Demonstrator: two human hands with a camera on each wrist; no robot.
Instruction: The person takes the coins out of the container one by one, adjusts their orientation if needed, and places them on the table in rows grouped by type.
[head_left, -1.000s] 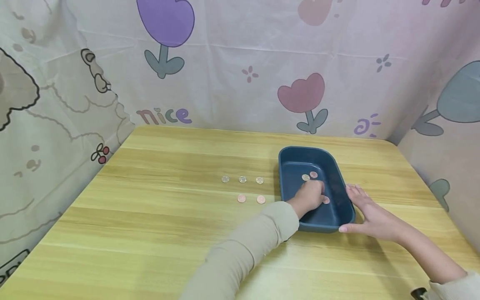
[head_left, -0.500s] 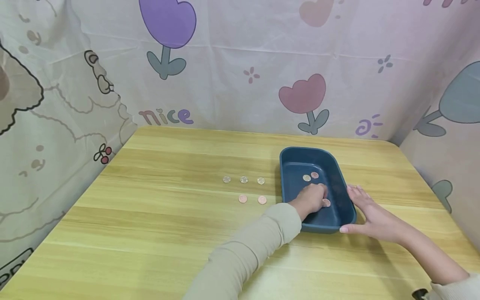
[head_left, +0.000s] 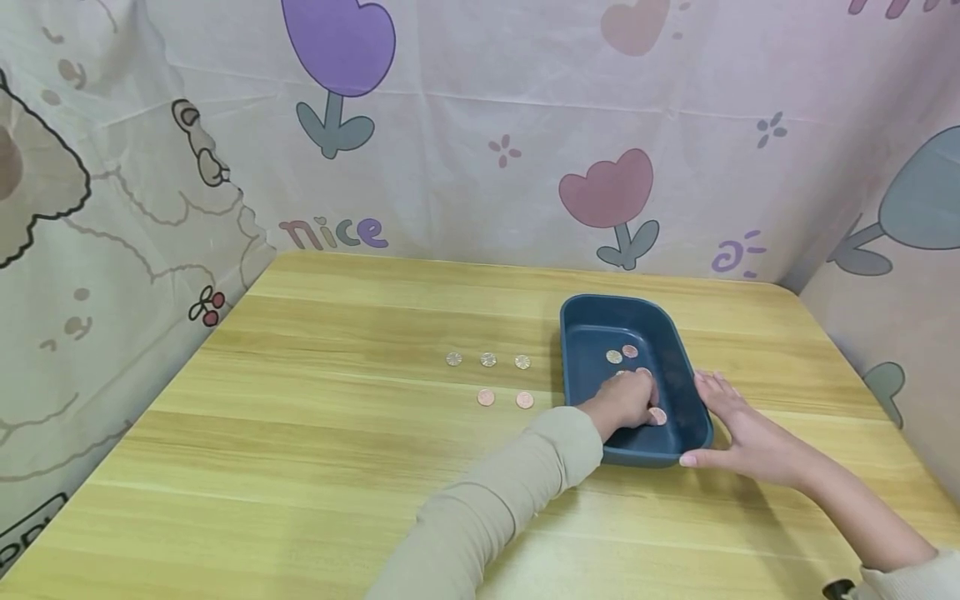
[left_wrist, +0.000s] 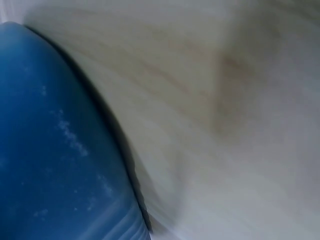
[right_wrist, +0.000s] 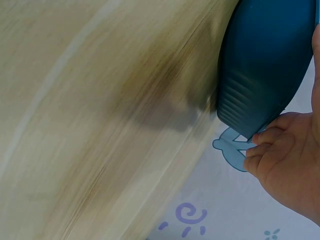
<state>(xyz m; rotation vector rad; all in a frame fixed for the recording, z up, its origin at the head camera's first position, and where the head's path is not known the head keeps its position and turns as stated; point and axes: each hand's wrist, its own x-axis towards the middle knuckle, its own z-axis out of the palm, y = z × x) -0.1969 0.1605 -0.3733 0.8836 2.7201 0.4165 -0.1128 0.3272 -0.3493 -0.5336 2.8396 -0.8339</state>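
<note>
The dark blue tray [head_left: 589,350] stands toward the right of the table. Inside it is my left hand [head_left: 624,398], fingers curled downward, with a copper coin [head_left: 657,417] at its fingertips; those are partly hidden. Two coins, one copper [head_left: 630,352] and one pale gold [head_left: 614,357], lie farther back in the tray. Edges of other coins [head_left: 643,372] show just behind the knuckles. At the tray's near right corner, my right hand [head_left: 750,435] rests with extended fingers along the right wall and its thumb at the front. Its bent fingertips touch the tray in the right wrist view.
Left of the tray, three pale coins [head_left: 488,360] form a row on the wooden table [head_left: 337,433], with two copper coins [head_left: 486,397] in a nearer row. A printed cloth [head_left: 450,167] hangs behind and beside the table. The tray's outer wall [left_wrist: 60,140] fills the left wrist view's left side.
The copper coin at my left fingertips has slid toward the near end of the tray. Coin edges have come into view behind the knuckles. My right hand stays at the corner.
</note>
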